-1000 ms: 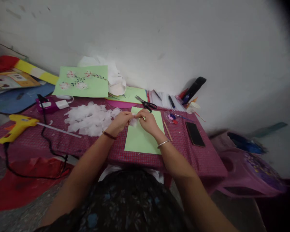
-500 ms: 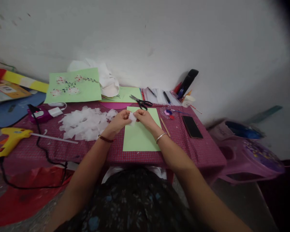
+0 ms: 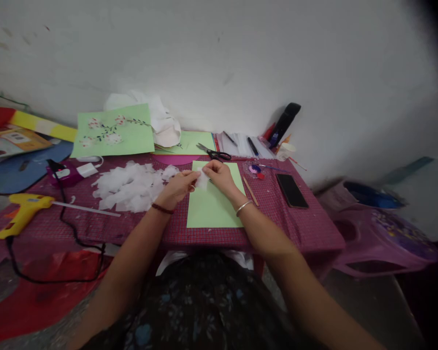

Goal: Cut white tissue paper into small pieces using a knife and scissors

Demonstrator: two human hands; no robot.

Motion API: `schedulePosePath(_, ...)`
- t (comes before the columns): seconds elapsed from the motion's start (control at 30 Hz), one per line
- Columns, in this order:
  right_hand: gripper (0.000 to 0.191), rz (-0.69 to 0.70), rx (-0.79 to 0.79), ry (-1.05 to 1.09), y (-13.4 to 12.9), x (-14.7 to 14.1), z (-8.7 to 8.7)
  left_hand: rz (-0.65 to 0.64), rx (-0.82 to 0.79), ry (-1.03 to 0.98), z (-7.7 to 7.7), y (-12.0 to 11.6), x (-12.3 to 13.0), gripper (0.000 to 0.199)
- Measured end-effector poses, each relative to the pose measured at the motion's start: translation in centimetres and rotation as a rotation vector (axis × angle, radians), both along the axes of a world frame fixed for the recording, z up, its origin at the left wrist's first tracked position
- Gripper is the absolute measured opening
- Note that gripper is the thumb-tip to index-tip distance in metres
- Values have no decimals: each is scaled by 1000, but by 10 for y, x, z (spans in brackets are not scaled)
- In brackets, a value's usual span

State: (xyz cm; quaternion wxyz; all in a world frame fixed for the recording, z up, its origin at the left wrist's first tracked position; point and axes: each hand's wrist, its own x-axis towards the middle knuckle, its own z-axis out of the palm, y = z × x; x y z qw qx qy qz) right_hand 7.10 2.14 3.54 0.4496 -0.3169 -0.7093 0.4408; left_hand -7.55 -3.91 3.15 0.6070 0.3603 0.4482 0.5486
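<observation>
Between my two hands is a small piece of thin white tissue paper [image 3: 202,181]. My left hand [image 3: 180,186] pinches its left side, fingers closed. On the other side, the fingertips of my right hand [image 3: 219,176] are pinched on the same piece. Both hands are above a blank light-green sheet of paper [image 3: 215,208] on the table. Left of my left hand spreads a heap of torn white tissue pieces [image 3: 127,187]. Black-handled scissors [image 3: 215,153] lie just beyond the green sheet.
A yellow glue gun [image 3: 27,209] with its cord lies at the left. Behind the heap leans a green sheet with painted blossoms [image 3: 113,129]. To the right are a wooden stick [image 3: 250,191], a paint palette [image 3: 254,169] and a black phone [image 3: 292,190]. A pink stool [image 3: 383,243] stands beyond.
The white tissue piece has been turned in my fingers and now hangs more spread out. My left fingers have drawn slightly down, and my right hand has risen slightly with its fingers bunched.
</observation>
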Motion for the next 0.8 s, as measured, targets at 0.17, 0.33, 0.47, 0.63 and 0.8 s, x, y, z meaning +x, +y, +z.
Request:
schedulePosePath(0.17,16,-14,130,-254,5,19,3,132,31,-149,-3,4,-3,13)
schedulePosePath(0.33,47,-74,254,-916,-1,73,-4,269,53,-328,1,9,-21,19)
schedulePosePath(0.47,38,-81,245,-1068,-11,89,-16,360,45,-454,0,12,-31,18)
schedulePosePath(0.63,23,-63,121,-873,-19,81,-12,369,7,-460,0,11,-34,13)
schedulePosePath(0.8,26,358,-492,-155,-40,69,13,172,-87,-412,2,9,-36,7)
